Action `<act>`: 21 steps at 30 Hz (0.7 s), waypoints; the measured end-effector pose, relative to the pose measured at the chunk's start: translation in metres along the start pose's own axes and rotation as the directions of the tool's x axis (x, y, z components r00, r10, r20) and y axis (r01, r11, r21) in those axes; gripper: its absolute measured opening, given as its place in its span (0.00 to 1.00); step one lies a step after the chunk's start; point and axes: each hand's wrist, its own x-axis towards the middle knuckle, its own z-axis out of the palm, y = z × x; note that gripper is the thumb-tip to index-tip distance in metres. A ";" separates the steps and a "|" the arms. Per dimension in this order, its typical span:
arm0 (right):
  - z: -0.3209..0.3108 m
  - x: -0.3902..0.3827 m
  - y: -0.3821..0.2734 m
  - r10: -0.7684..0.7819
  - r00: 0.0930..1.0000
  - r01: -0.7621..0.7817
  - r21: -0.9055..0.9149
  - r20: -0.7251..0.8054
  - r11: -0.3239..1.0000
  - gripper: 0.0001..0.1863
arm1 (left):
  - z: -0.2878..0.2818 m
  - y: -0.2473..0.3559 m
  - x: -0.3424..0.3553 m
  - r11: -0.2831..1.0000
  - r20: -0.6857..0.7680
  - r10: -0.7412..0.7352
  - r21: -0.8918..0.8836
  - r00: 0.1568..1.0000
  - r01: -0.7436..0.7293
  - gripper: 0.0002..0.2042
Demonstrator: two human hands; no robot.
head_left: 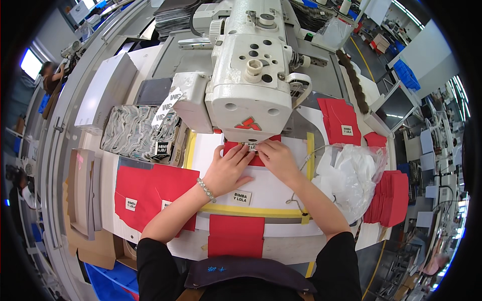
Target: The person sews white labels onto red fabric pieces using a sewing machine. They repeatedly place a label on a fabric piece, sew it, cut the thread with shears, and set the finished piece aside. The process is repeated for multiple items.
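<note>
Beneath the head of a white industrial sewing machine [251, 65] lies a red fabric piece [257, 161] with a small pale label [252, 146] on it. My left hand [230, 169] rests there, fingers stretched to the label's left edge and thumb apart. From the other side, my right hand [279, 161] has its bent fingers pressed together at the label's right edge. The fingertips partly cover the label, and the needle area is hidden. Another loose pale label [242, 197] lies on the white work plate [271, 193] just below my hands.
Yellow tape [251, 211] edges the plate. Red fabric pieces [150, 185] with labels lie left; a red piece [236, 236] hangs nearest me. A box of bundled labels [133, 130] stands left. At right are a clear plastic bag [351, 175], red stacks [391, 198] and a screen [395, 109].
</note>
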 end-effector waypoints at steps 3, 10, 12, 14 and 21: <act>0.002 0.000 0.001 -0.020 1.000 0.020 -0.001 -0.011 1.000 0.07 | 0.002 0.001 0.001 0.999 0.001 0.001 0.050 1.000 -0.001 0.32; 0.003 0.001 0.005 -0.028 1.000 0.028 -0.006 -0.008 1.000 0.07 | 0.004 0.007 -0.002 0.995 -0.018 0.004 0.098 1.000 -0.002 0.34; 0.001 0.003 0.005 -0.034 0.999 0.034 0.014 0.010 0.999 0.07 | 0.006 0.008 -0.001 0.993 -0.019 0.002 0.118 1.000 0.000 0.34; -0.004 0.005 0.002 -0.007 0.999 0.006 0.030 0.043 1.000 0.08 | 0.007 0.011 -0.001 0.989 -0.016 -0.001 0.145 1.000 0.003 0.34; -0.029 -0.001 0.000 -0.138 0.985 0.154 -0.177 0.103 0.972 0.15 | 0.011 0.014 0.004 0.991 -0.008 0.004 0.137 1.000 -0.002 0.35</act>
